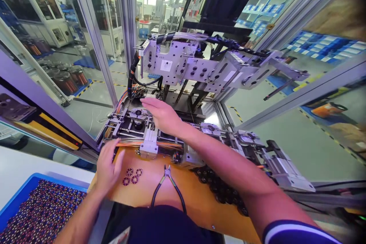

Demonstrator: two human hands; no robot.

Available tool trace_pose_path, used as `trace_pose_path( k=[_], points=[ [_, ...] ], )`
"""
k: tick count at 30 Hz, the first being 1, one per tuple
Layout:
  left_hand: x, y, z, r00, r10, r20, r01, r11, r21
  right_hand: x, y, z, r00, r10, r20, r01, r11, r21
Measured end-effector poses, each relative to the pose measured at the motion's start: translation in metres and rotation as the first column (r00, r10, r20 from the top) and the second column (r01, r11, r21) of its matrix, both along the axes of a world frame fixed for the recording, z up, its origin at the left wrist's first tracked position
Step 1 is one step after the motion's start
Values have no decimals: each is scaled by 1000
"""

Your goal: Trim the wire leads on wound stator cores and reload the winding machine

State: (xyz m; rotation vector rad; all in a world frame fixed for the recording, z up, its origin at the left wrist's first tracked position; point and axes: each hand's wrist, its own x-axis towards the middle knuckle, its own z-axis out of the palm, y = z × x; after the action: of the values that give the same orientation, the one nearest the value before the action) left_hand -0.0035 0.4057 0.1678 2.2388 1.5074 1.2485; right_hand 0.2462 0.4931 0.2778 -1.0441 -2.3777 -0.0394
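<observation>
My right hand [162,115] reaches over the machine's rails, its fingers stretched out flat and nothing visible in them. Left of its fingertips is a metal fixture [138,113] with a dark round part at its centre. My left hand [108,164] hovers at the machine's front left edge, thumb and fingers apart, holding nothing I can see. Beside it, several small dark reddish rings [134,179] lie on the orange-brown work surface [197,202]. A pair of diagonal cutters [167,173] rests there too, jaws apart and pointing at the machine, touched by neither hand.
A blue tray [34,177] full of small rings stands at lower left. Black round parts [219,187] are heaped under my right forearm. Above the rails hangs a metal plate assembly [200,69] with hoses. More fixtures [211,129] sit to the right, and frame posts [95,34] enclose the machine.
</observation>
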Motion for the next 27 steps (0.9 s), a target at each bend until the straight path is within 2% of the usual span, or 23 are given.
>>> trace_pose_path(
  k=[3, 5, 6, 8, 11, 14, 17, 19, 21, 23, 25, 27],
  points=[
    [17, 59, 41, 965, -177, -195, 182, 983, 8, 15, -60, 27, 976, 12, -216, 29, 982, 185],
    [32, 89, 57, 919, -258, -298, 264, 964, -19, 31, -112, 32, 943, 20, -333, 87, 949, 304],
    [40, 100, 61, 899, -283, -335, 287, 957, -36, 41, -140, 27, 940, -24, -342, 137, 940, 312],
    [52, 111, 63, 875, -303, -379, 299, 952, -69, 59, -196, 6, 898, -198, -393, 327, 898, 295],
    [62, 111, 60, 870, -303, -388, 279, 953, -119, 84, -272, -48, 745, -526, -410, 609, 788, 96],
    [63, 106, 58, 869, -316, -381, 276, 948, -157, 100, -326, -104, 634, -703, -323, 735, 678, -32],
    [65, 103, 67, 862, -319, -393, 277, 947, -162, 105, -340, -144, 611, -748, -260, 764, 643, -52],
    [68, 96, 78, 874, -293, -388, 265, 956, -124, 106, -328, -159, 612, -749, -252, 763, 644, -61],
    [72, 78, 91, 902, -251, -351, 248, 967, -55, 108, -308, -167, 613, -757, -226, 762, 642, -84],
    [75, 48, 98, 928, -232, -291, 244, 970, 7, 111, -288, -171, 617, -764, -188, 759, 641, -113],
    [75, 8, 94, 945, -246, -216, 261, 964, 43, 114, -272, -173, 624, -766, -155, 754, 642, -139],
    [72, -31, 81, 942, -317, -105, 314, 948, -51, 116, -261, -175, 632, -762, -141, 746, 647, -158]
  ],
)
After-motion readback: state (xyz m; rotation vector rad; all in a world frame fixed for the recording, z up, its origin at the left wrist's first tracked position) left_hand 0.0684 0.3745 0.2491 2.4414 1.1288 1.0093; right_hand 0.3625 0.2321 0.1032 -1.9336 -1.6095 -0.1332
